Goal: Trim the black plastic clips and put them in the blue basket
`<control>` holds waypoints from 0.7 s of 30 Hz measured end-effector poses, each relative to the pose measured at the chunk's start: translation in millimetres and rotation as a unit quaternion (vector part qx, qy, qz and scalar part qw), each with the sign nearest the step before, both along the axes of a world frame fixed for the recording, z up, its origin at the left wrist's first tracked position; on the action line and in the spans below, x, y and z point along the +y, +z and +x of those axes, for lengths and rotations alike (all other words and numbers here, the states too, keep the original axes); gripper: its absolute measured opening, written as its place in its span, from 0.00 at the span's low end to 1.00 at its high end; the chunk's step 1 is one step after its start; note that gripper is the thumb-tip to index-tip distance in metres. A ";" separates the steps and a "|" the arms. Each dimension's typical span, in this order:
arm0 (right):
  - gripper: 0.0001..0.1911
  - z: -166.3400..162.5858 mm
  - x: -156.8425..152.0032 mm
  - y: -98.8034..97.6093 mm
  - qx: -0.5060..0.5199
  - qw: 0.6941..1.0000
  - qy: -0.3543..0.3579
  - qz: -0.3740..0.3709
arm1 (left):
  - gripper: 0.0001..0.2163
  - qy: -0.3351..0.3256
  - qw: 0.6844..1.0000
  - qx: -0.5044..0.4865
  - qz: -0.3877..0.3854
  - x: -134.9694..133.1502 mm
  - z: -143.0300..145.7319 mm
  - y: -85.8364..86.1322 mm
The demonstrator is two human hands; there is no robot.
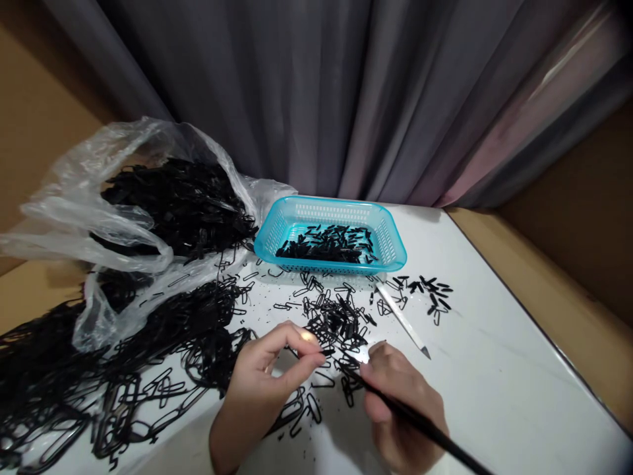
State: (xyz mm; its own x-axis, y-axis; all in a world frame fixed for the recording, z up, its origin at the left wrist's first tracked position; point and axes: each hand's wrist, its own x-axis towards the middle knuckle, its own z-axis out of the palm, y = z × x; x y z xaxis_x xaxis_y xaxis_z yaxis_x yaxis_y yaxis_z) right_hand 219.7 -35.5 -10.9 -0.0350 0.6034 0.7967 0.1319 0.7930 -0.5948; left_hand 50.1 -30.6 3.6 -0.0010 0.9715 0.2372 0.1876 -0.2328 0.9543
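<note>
My left hand (pixel 267 386) pinches thumb and forefinger together over a small black plastic piece at the near edge of a heap of black loops (pixel 336 323) on the white table (pixel 494 369). My right hand (pixel 400 402) is closed round a thin black rod (pixel 430 429) that runs from the heap down to the lower right. Both hands meet close together just in front of the heap.
A turquoise basket (pixel 390 244) with small black bits stands behind the heap. A clear plastic bag (pixel 99 204) full of black strips lies at the left, with tangled strips (pixel 74 389) spilling forward. A white-handled knife (pixel 403 320) and scattered bits (pixel 432 293) lie to the right.
</note>
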 end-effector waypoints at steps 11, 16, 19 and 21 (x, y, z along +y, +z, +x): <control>0.14 -8.0 -9.4 2.3 -0.129 0.977 -0.133 0.106 | 0.07 0.010 0.995 0.061 0.076 0.4 0.1 -1.2; 0.11 -17.9 -11.4 -1.7 -0.109 0.967 -0.181 0.140 | 0.07 0.068 0.993 0.054 0.078 5.9 -2.5 -4.3; 0.11 -8.9 -8.7 -0.5 -0.107 0.972 -0.160 0.133 | 0.07 0.058 0.992 0.049 0.097 6.5 -4.0 -6.1; 0.11 -0.5 -5.7 3.3 -0.122 0.979 -0.121 0.106 | 0.08 0.045 0.992 0.053 0.109 5.1 -4.2 -6.6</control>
